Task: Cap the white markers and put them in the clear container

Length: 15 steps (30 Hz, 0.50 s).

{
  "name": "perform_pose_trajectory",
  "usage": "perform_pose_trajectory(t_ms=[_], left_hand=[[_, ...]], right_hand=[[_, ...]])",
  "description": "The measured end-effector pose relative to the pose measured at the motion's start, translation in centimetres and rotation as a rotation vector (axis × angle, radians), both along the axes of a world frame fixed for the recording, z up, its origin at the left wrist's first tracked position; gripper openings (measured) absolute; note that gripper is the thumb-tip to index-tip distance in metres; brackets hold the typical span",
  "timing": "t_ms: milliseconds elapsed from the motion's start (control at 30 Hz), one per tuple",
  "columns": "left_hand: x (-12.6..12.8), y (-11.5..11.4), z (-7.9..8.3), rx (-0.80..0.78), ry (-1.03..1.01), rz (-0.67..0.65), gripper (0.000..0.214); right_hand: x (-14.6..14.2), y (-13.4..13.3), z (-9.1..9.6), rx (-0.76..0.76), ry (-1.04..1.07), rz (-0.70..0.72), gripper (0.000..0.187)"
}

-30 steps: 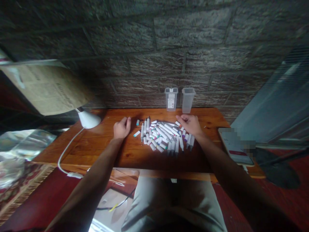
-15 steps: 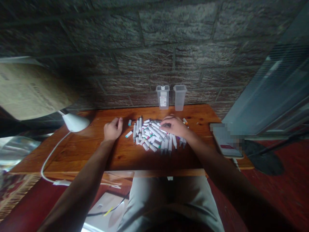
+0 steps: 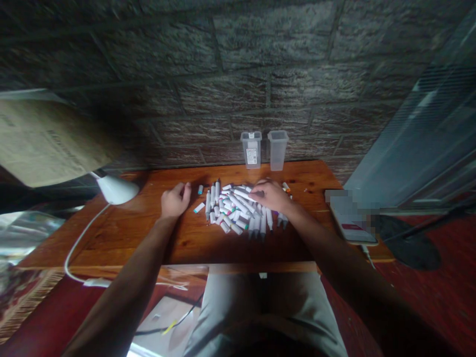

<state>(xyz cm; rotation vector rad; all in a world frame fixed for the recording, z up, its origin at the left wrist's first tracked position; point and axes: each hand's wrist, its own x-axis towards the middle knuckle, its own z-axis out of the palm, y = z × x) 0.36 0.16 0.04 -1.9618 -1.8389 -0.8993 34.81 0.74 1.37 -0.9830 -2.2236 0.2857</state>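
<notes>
A heap of white markers (image 3: pixel 238 210) with coloured caps lies in the middle of a wooden table (image 3: pixel 130 233). My right hand (image 3: pixel 273 196) rests palm down on the right side of the heap, its fingers bent and touching a marker. My left hand (image 3: pixel 174 201) lies loosely curled on the table just left of the heap and holds nothing. A loose turquoise-capped marker (image 3: pixel 199 208) lies beside it. Two clear plastic containers (image 3: pixel 251 149) (image 3: pixel 277 149) stand upright against the brick wall behind the heap.
A white desk lamp (image 3: pixel 117 189) stands at the table's left, its cable (image 3: pixel 80 240) running off the front edge. A phone (image 3: pixel 351 223) lies at the table's right edge. A brick wall closes the back. My lap sits under the table's front edge.
My right hand moved left from the heap's far right edge onto the markers. The view shifted a little; my left hand stayed put.
</notes>
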Motion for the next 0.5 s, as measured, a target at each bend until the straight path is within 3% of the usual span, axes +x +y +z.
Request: perform_pose_trajectory(t_ms=[500], left_hand=[[0.21,-0.12,0.12,-0.048,-0.030,-0.012,0.037]], right_hand=[[-0.18,0.37,-0.68,0.035,-0.003,0.008,0.015]])
